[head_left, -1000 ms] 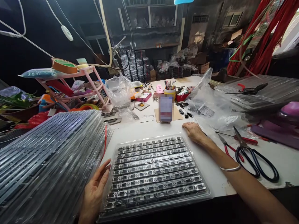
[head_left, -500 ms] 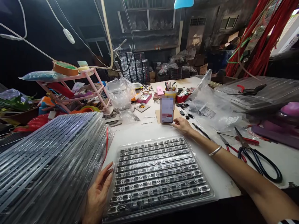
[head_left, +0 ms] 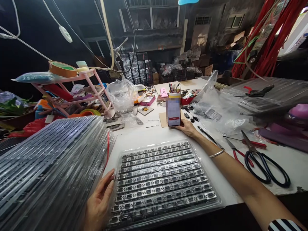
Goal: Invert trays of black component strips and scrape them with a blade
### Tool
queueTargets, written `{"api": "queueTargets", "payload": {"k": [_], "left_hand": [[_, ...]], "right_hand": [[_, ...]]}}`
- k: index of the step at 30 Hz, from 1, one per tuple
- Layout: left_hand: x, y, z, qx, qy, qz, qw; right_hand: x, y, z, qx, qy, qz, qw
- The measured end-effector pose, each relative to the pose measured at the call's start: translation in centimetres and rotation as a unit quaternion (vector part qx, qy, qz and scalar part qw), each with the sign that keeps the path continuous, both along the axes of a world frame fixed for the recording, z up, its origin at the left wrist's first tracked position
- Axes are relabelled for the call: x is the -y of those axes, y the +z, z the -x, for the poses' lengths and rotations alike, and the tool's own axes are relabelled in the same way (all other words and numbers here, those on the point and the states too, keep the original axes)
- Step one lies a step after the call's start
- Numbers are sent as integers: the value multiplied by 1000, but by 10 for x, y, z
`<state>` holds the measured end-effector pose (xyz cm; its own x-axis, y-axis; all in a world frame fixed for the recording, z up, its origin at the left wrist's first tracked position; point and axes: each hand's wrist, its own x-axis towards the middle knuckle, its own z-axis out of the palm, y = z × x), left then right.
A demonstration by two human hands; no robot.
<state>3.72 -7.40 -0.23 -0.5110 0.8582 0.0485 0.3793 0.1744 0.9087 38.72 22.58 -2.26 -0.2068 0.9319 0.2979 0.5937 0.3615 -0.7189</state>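
Two hands are at work over a white surface (head_left: 134, 136), and between them only the right has changed its place. At the left end, by the near edge, a tall stack of clear plastic trays (head_left: 60, 166) leans slightly, a red strap (head_left: 108, 149) running down its right side. Just beside it the left hand (head_left: 99, 197) is open, thumb and fingers parted at the left rim of a single clear tray (head_left: 219, 199); whether they touch the rim cannot be told. This tray lies flat at the middle of the near edge, filled with rows of metal-shelled connectors (head_left: 166, 176), and sits much as it did a second ago.

Beyond it, further from the near edge, a smartphone (head_left: 173, 112) stands upright by a brown card (head_left: 163, 120). The right hand (head_left: 188, 127), which lay on the surface just right of the tray a second ago, has reached the phone's lower right corner; whether its fingers close on it is unclear. As I judge it, attention has shifted to the phone, leaving the tray of connectors with only the left hand beside it. Toward the right edge lie red-handled pliers (head_left: 236, 156) and dark-handled scissors (head_left: 257, 158).
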Motion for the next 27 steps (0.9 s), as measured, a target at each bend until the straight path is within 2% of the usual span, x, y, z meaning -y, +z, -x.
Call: {"api": "queueTargets", "payload": {"k": [7, 16, 23, 27], "left_hand": [[-1, 1, -2, 26, 11, 2, 1000], [-4, 2, -2, 35, 20, -3, 999], [-3, -4, 1, 30, 4, -18, 999], [-3, 2, -1, 27, 8, -3, 1000]], "right_hand": [[-2, -1, -18, -2, -9, 4, 1000], [1, 0, -16, 111, -92, -2, 990], [6, 3, -13, 167, -86, -5, 982], [8, 5, -10, 189, -89, -4, 978]]}}
